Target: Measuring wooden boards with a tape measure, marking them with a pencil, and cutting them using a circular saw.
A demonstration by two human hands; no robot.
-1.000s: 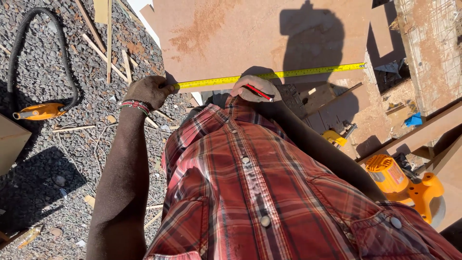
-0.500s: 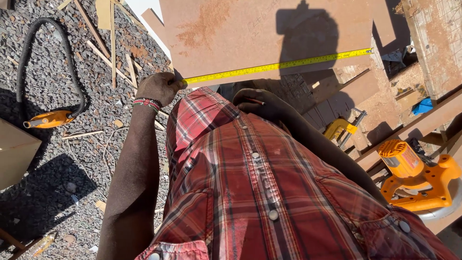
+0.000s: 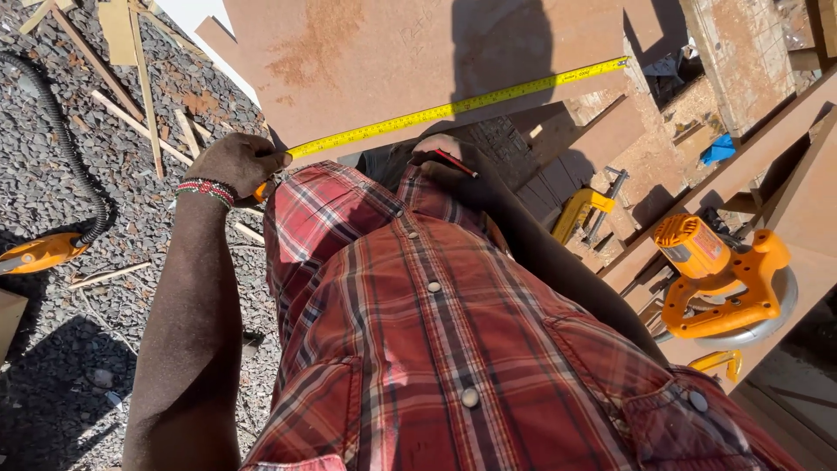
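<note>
Since a moment ago the yellow tape measure (image 3: 453, 109) has swung a little steeper across the brown board (image 3: 366, 61), and my right hand (image 3: 440, 157) has settled lower against its near edge. My left hand (image 3: 235, 161), at nine o'clock of the board, is clenched around the tape's case. My right, at six o'clock, pinches a red pencil (image 3: 455, 161). The blade's far tip reaches the board's edge at two o'clock. If that tip slips off, or my left fist drifts, the blade would snap back and the mark would land wrong. The orange circular saw (image 3: 719, 279) sits at four o'clock.
</note>
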